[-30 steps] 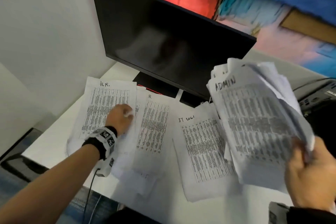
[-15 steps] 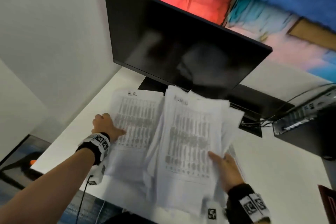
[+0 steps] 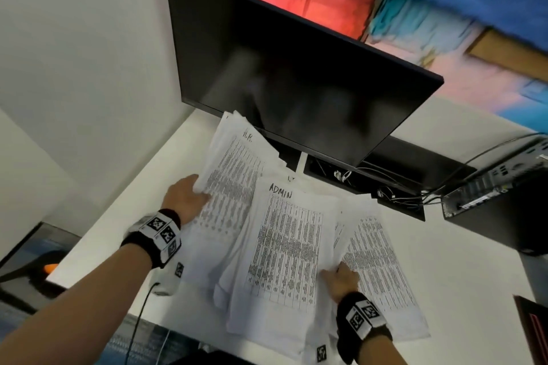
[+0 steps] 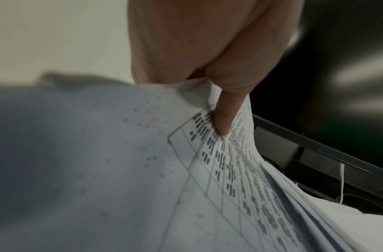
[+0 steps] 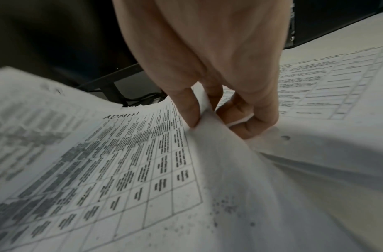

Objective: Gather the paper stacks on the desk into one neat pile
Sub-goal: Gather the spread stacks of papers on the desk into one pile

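Observation:
Printed paper stacks overlap on the white desk [image 3: 112,216]. The stack headed ADMIN [image 3: 284,246] lies in the middle, on top of others. My left hand [image 3: 189,198] grips the left edge of the H.R. stack [image 3: 234,163], lifted and tilted toward the monitor; in the left wrist view the thumb [image 4: 224,117] presses on the H.R. stack's [image 4: 143,170] top sheet. My right hand [image 3: 341,278] pinches the right edge of the ADMIN stack [image 5: 121,162], with fingers [image 5: 188,109] curled round the sheets. Another stack [image 3: 376,267] lies fanned out to the right, partly under the ADMIN one.
A black monitor [image 3: 296,68] stands just behind the papers, its stand and loose cables [image 3: 370,187] at the desk's back. A black computer case [image 3: 498,210] sits at the right. A cable [image 3: 139,314] hangs over the desk's near edge.
My right hand has brought the ADMIN stack down onto the middle papers and now holds its right edge. My left hand has lifted the H.R. stack by its left edge.

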A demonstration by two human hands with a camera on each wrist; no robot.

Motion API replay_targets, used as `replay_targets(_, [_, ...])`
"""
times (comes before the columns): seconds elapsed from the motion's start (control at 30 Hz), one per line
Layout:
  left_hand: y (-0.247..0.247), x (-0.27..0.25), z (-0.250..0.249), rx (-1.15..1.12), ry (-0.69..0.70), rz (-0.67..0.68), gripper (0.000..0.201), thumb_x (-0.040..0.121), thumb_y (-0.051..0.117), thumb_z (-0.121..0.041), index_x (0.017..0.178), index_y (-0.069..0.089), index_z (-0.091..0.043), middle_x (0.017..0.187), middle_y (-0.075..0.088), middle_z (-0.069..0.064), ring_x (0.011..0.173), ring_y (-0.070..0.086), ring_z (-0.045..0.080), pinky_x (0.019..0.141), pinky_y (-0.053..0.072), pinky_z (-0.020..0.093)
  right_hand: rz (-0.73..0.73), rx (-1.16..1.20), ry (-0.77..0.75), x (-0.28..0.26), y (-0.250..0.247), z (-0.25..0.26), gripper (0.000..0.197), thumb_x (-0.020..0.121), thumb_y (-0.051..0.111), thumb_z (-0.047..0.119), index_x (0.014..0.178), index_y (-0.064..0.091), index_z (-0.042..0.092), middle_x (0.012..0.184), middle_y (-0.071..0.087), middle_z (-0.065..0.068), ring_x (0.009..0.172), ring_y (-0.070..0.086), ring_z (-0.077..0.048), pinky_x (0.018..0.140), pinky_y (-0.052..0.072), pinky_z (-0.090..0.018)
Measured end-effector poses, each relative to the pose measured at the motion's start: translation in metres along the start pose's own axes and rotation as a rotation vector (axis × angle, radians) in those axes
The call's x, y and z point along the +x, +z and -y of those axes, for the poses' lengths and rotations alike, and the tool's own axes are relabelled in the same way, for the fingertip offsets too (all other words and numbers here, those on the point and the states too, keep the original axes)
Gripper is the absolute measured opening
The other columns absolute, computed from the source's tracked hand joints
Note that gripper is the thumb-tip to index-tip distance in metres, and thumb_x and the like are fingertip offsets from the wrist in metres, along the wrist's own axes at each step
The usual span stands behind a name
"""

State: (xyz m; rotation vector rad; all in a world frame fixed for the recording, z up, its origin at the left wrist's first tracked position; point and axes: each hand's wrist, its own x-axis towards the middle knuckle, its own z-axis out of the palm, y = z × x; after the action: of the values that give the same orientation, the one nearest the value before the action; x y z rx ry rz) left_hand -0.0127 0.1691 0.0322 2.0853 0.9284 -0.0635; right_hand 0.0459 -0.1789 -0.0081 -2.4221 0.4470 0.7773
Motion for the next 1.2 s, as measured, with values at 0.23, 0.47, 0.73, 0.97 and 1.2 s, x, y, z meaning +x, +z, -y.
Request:
replay_targets(0.23, [-0.067,-0.025,-0.051,0.271,0.330,-0.158,0.013,0.089,0.067,-0.017,0.092,0.056,-0.011,0.075,0.061,0.009,0.073,0.065,0.035,0.061,0.044,0.034,-0.079,0.090,-0.091,0.008,-0.028,-0.009,0.021,0.088,0.067,0.022,0.101,0.061,0.006,0.101,0.064,-0.016,0.089,0.057,-0.027,0.073,0.047,-0.030])
replay_targets(0.47, [-0.137,-0.082,-0.112,0.129,0.545,-0.305,0.017,0.084,0.076,-0.014,0.091,0.061,-0.010,0.065,0.056,0.000,0.056,0.050,0.017,0.053,0.037,0.028,-0.316,-0.311,0.125,0.031,-0.081,-0.039,0.089,0.073,0.078,0.045,0.142,0.039,0.004,0.143,0.042,-0.022,0.132,0.041,-0.040,0.106,0.038,-0.051])
replay_targets(0.73, [-0.075,-0.084,-0.141,-0.485,0.448,-0.083,0.032,0.083,0.077,-0.013,0.110,0.064,-0.002,0.094,0.069,0.010,0.075,0.065,0.025,0.064,0.054,0.037,-0.222,-0.364,0.227,0.055,-0.095,-0.053,0.110,0.061,0.078,0.062,0.144,0.033,0.005,0.144,0.042,-0.021,0.134,0.043,-0.037,0.110,0.037,-0.043])
replay_targets(0.97, [0.084,-0.057,-0.074,-0.279,-0.011,0.233,0.038,0.082,0.068,-0.010,0.120,0.064,-0.010,0.109,0.072,0.009,0.086,0.071,0.027,0.070,0.060,0.035,-0.091,-0.140,-0.004,0.048,-0.103,-0.047,0.053,0.091,0.066,0.025,0.132,0.056,-0.007,0.137,0.059,-0.024,0.125,0.056,-0.040,0.102,0.042,-0.039])
replay_targets(1.2, [0.107,-0.039,-0.044,0.269,-0.035,0.048,0.062,0.079,0.064,-0.020,0.139,0.047,-0.018,0.132,0.047,0.010,0.123,0.046,0.032,0.102,0.042,0.046,-0.653,-0.169,-0.386,-0.006,-0.169,-0.006,0.031,0.093,0.052,0.020,0.100,0.062,-0.009,0.089,0.066,-0.041,0.084,0.064,-0.056,0.065,0.042,-0.043])
